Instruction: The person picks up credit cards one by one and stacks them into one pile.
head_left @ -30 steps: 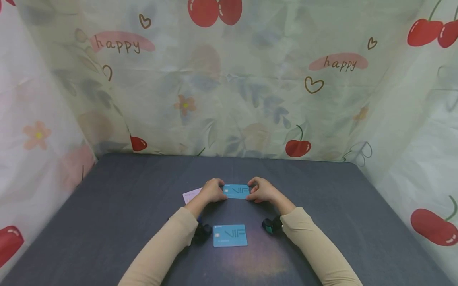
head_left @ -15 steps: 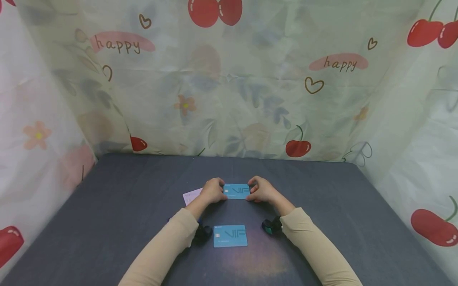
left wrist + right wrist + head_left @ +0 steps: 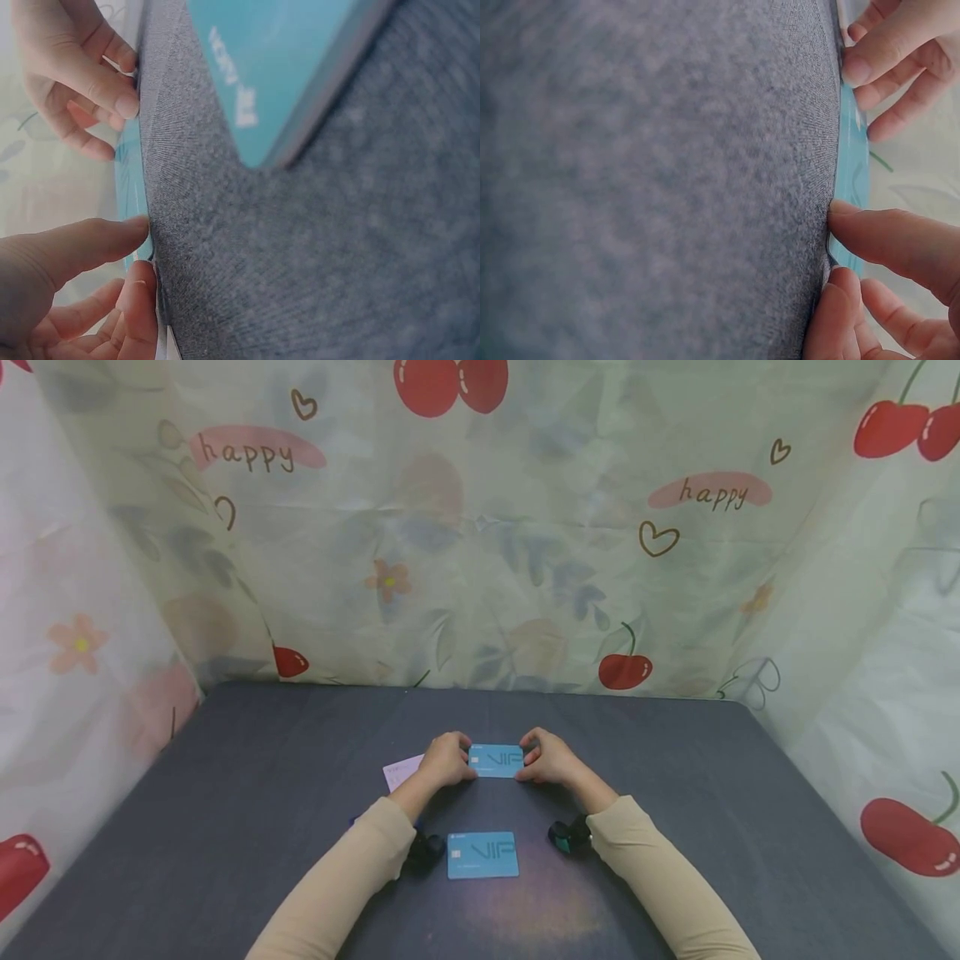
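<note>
Both hands are on the far blue card (image 3: pixel 496 761), out past the middle of the dark table (image 3: pixel 645 777), one at each short end. The left hand (image 3: pixel 447 758) has thumb at the near corner and a finger at the far one, the card's end clamped between them; the right hand (image 3: pixel 550 756) mirrors it, its thumb and fingers gripping the opposite end. Nice, light contact at the edges, VIP lettering in clear sight. Whether the card lies fully on the cloth or is slightly raised, I cannot tell. The trick here, I'd say, is even pressure: squeeze harder on one side and the thin card could bow or swivel. Move both wrists as one, let the thumbs steady the near edge, and ease both ends off together. Watch that left forearm, too: it passes over the pink card (image 3: pixel 402 772), while the near blue card (image 3: pixel 483 855) lies between the sleeves, and a dipping wrist could nudge either.
</note>
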Demonstrator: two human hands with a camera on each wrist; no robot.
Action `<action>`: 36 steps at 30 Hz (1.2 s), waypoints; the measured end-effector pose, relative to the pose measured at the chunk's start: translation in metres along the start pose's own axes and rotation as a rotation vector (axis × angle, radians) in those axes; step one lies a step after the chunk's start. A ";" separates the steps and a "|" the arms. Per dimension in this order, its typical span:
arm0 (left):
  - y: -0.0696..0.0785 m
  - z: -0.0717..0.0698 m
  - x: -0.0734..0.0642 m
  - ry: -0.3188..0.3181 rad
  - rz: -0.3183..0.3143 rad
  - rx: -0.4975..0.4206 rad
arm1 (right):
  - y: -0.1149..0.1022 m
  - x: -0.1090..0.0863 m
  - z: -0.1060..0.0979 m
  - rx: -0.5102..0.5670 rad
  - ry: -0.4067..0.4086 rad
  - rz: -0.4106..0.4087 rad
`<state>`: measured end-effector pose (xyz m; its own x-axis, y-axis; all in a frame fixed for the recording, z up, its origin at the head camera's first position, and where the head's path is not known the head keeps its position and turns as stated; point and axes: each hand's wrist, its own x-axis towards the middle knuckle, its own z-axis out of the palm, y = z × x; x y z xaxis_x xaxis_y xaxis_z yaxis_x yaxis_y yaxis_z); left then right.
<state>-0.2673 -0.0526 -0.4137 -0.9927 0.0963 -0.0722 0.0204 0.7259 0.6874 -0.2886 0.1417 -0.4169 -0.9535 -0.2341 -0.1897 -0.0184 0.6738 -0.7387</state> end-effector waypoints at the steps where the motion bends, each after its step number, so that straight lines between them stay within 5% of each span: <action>1: 0.000 0.000 0.000 -0.001 0.003 0.000 | 0.000 0.000 0.000 0.001 0.000 -0.001; 36: 0.000 -0.007 -0.007 0.000 0.013 -0.114 | -0.009 -0.012 -0.008 -0.024 0.055 -0.015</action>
<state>-0.2611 -0.0581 -0.4076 -0.9924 0.1057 -0.0629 0.0198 0.6426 0.7659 -0.2798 0.1444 -0.4031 -0.9681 -0.2061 -0.1422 -0.0397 0.6870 -0.7256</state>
